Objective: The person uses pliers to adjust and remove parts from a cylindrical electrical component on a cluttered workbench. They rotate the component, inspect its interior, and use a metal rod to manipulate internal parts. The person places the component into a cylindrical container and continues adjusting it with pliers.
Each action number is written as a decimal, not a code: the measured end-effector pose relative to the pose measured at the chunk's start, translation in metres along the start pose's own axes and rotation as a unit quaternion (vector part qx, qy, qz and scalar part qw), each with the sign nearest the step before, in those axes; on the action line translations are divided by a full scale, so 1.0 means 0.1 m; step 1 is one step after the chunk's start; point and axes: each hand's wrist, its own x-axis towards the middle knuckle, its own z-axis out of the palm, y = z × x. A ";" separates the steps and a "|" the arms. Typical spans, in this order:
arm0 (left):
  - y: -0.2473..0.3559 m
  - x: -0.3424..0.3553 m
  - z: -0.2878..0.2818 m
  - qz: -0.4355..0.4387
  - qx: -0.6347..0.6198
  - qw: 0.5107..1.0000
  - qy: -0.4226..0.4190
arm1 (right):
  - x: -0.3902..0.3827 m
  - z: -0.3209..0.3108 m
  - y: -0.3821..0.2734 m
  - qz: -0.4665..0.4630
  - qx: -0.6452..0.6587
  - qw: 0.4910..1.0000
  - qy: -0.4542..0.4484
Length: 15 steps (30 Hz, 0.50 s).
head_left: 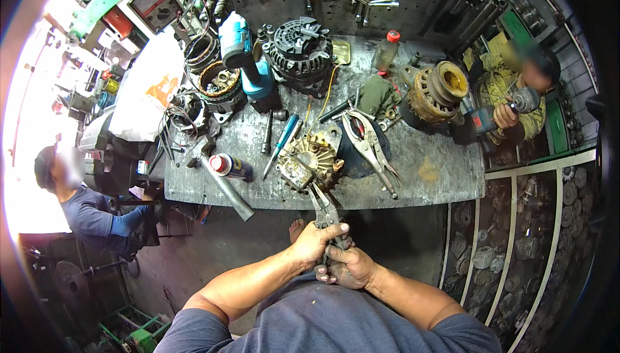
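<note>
Both of my hands are closed around locking pliers [325, 208] at the front edge of the metal workbench [420, 182]. My left hand [313, 243] grips them nearer the jaws, its thumb laid across. My right hand [354, 266] wraps the handles lower down, close to my body. The jaws reach the near side of a worn, dirty alternator housing [311, 158] that lies on the bench; their exact bite is too small to make out. A second pair of locking pliers [367, 143] rests on a dark cloth to the right of the housing.
Left of the housing lie a blue screwdriver [282, 139], a spray can [231, 167] and a hammer [219, 182]. Behind stand a cordless impact driver [248, 62], a black alternator [297, 50] and a rusty pulley alternator [439, 91]. One person [97, 211] sits left; another [516, 101] works right.
</note>
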 end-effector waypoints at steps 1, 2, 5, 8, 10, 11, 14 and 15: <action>-0.02 0.01 0.00 0.024 -0.001 1.000 -0.001 | 0.01 -0.01 0.00 0.002 0.006 1.000 0.011; -0.04 0.02 0.00 0.020 -0.018 1.000 0.004 | 0.03 -0.03 0.02 0.012 0.019 1.000 -0.004; -0.10 0.06 -0.03 0.035 -0.046 0.998 0.016 | 0.10 -0.08 0.08 0.036 0.054 0.998 -0.012; -0.17 0.08 -0.10 0.056 -0.035 0.997 0.027 | 0.17 -0.08 0.07 -0.003 0.028 0.999 0.016; -0.19 0.04 -0.16 0.095 0.108 0.984 0.102 | 0.15 -0.06 -0.02 -0.037 -0.112 0.992 0.035; -0.19 0.01 -0.17 0.112 0.182 0.967 0.141 | 0.14 -0.04 -0.07 -0.038 -0.180 0.981 0.060; -0.06 -0.15 -0.23 0.359 0.137 0.883 0.268 | 0.20 0.04 -0.24 -0.091 -0.119 0.987 0.061; 0.11 -0.12 -0.33 0.485 0.282 0.759 0.331 | 0.22 0.08 -0.24 -0.081 -0.129 0.987 0.055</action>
